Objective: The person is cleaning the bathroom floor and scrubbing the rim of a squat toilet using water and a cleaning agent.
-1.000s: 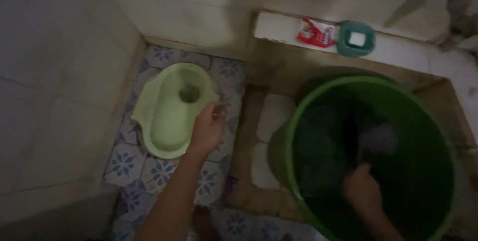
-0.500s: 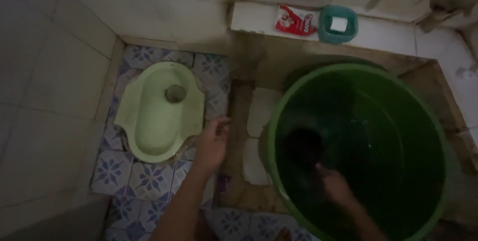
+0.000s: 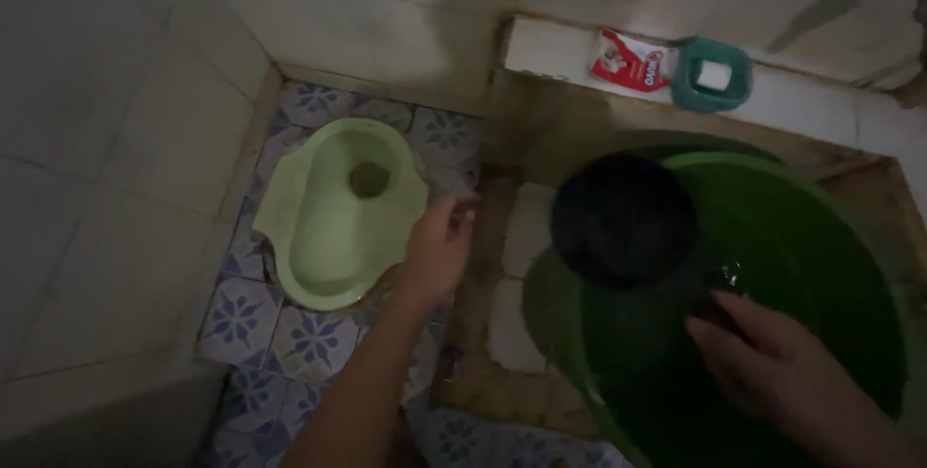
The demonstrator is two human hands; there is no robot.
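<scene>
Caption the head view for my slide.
Right hand lifts dark dipper from green tub; left hand hovers beside squat toilet.

We counted two hands: the left hand (image 3: 439, 251) and the right hand (image 3: 772, 371). There was one large green tub (image 3: 821, 265) and one dark scoop (image 3: 623, 222), round, seen at the tub's rim. We saw one pale green squat toilet (image 3: 333, 217) set in the floor. On the ledge (image 3: 811, 106) we counted one red sachet (image 3: 632, 60) and one teal soap dish (image 3: 713, 75), with one white bar of soap (image 3: 715, 74) in it.
</scene>
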